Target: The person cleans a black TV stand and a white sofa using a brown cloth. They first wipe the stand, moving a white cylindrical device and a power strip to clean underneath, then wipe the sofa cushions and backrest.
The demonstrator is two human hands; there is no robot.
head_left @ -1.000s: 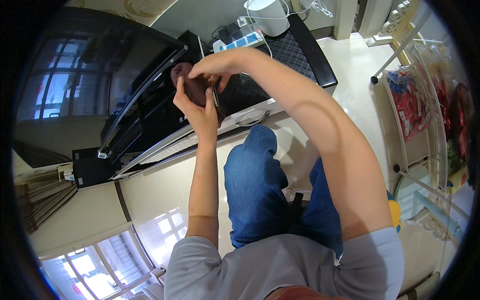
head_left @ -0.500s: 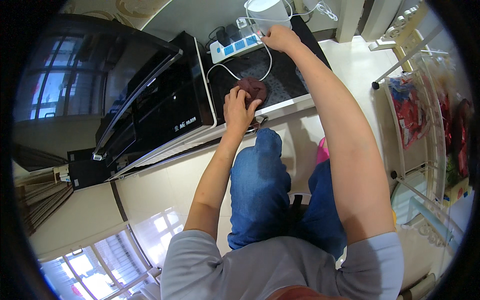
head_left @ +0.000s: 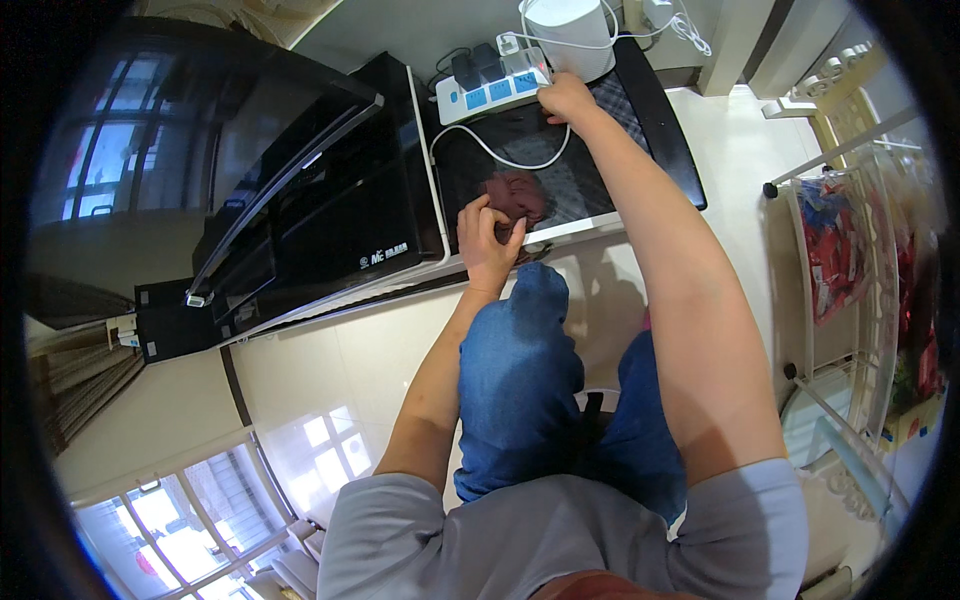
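A bunched dark maroon cloth [head_left: 517, 194] lies near the front edge of a black glossy surface [head_left: 590, 180]. My left hand [head_left: 487, 243] is at its near left side, fingers curled and thumb bent against the cloth. Farther back, my right hand [head_left: 568, 99] is closed at the right end of a white power strip [head_left: 492, 97] with blue socket panels. Its fingertips are partly hidden. A white cord [head_left: 510, 162] loops across the black surface and rises to my right hand. Plugs and dark adapters [head_left: 476, 66] sit along the strip's back.
Behind the strip stands a white cylindrical device [head_left: 570, 35] with cords around it. A large black screen [head_left: 170, 150] leans at the left. On the right is a wheeled rack [head_left: 870, 300] with red packages [head_left: 832, 245]. My knees [head_left: 518, 370] are close to the cabinet's front edge.
The view has shifted slightly. The white cord's loop now lies clear of the cloth, farther back. My left hand has slipped lower on the cloth's near side; my right hand stays at the strip's end.
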